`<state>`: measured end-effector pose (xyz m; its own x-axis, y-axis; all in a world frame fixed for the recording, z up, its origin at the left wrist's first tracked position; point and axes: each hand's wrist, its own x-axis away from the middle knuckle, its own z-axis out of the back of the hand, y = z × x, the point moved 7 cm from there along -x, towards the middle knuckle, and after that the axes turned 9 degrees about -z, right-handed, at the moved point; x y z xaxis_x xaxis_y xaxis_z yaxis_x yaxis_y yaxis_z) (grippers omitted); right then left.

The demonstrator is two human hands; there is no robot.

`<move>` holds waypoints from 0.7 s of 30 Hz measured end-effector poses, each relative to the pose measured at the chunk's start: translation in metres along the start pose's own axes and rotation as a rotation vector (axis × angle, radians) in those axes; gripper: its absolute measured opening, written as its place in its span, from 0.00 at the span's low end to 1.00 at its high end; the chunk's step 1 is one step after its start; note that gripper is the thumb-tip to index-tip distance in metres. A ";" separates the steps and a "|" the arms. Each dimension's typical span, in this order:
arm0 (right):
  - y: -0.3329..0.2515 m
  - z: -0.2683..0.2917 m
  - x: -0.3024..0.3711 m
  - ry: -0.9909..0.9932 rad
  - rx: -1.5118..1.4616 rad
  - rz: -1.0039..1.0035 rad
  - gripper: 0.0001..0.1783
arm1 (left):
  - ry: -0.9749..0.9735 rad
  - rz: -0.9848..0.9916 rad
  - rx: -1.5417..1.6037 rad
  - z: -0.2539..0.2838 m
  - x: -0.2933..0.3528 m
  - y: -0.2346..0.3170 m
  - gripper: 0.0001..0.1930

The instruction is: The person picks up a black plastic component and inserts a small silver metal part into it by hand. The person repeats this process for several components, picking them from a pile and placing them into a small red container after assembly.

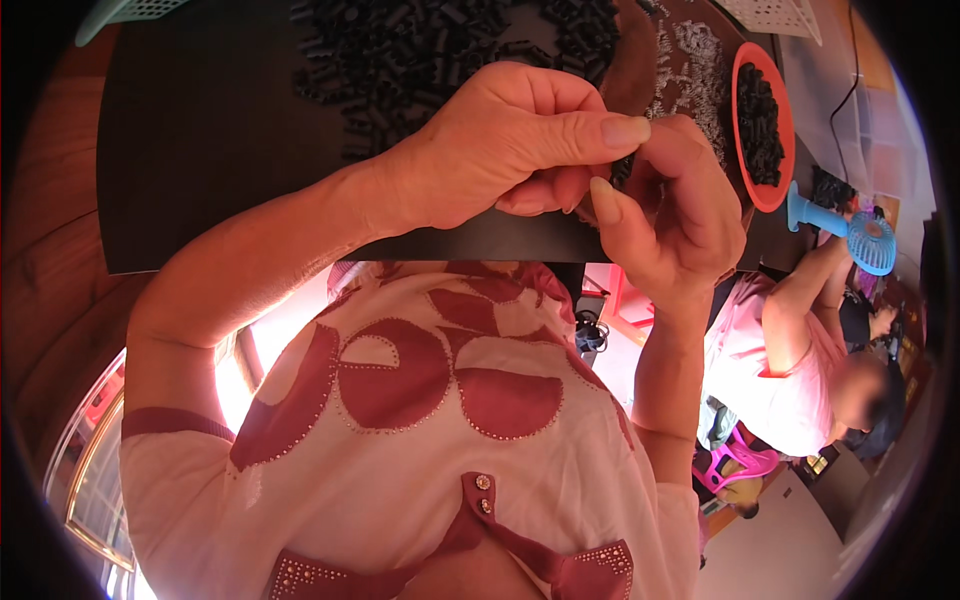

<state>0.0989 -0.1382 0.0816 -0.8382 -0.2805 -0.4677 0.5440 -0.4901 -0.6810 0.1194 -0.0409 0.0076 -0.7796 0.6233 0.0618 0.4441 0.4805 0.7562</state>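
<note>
Both my hands meet over the near edge of the dark table (220, 190). My left hand (520, 140) has its thumb stretched toward the right hand, with thumb and fingers pinched together. Curled around from the other side, my right hand (680, 210) has its thumb and fingers closed near the left fingertips. Between them shows a bit of a small black part (622, 170), mostly hidden by the fingers. Beyond the hands lies a heap of short black tube-like plastic pieces (400, 60). Small silvery metal pieces, perhaps springs (700, 55), are spread to its right.
An orange-red bowl (740, 130) of black pieces stands at the right of the table. Beside it is a blue handheld fan (870, 243). Another person in a pink top (745, 340) sits at the right. Pale plastic baskets (775, 15) show at the far corners.
</note>
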 end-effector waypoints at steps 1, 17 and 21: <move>0.001 0.002 0.002 0.006 -0.004 -0.002 0.15 | 0.000 0.005 -0.006 -0.001 -0.002 -0.002 0.15; 0.005 0.005 0.004 0.080 -0.013 0.090 0.13 | -0.024 0.095 0.017 -0.004 -0.005 -0.006 0.15; -0.008 0.007 -0.001 0.038 0.111 0.102 0.11 | 0.002 0.098 -0.087 0.000 -0.003 -0.006 0.16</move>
<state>0.0950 -0.1395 0.0916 -0.7755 -0.3030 -0.5539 0.6170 -0.5493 -0.5635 0.1189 -0.0456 0.0024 -0.7351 0.6635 0.1394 0.4783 0.3619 0.8002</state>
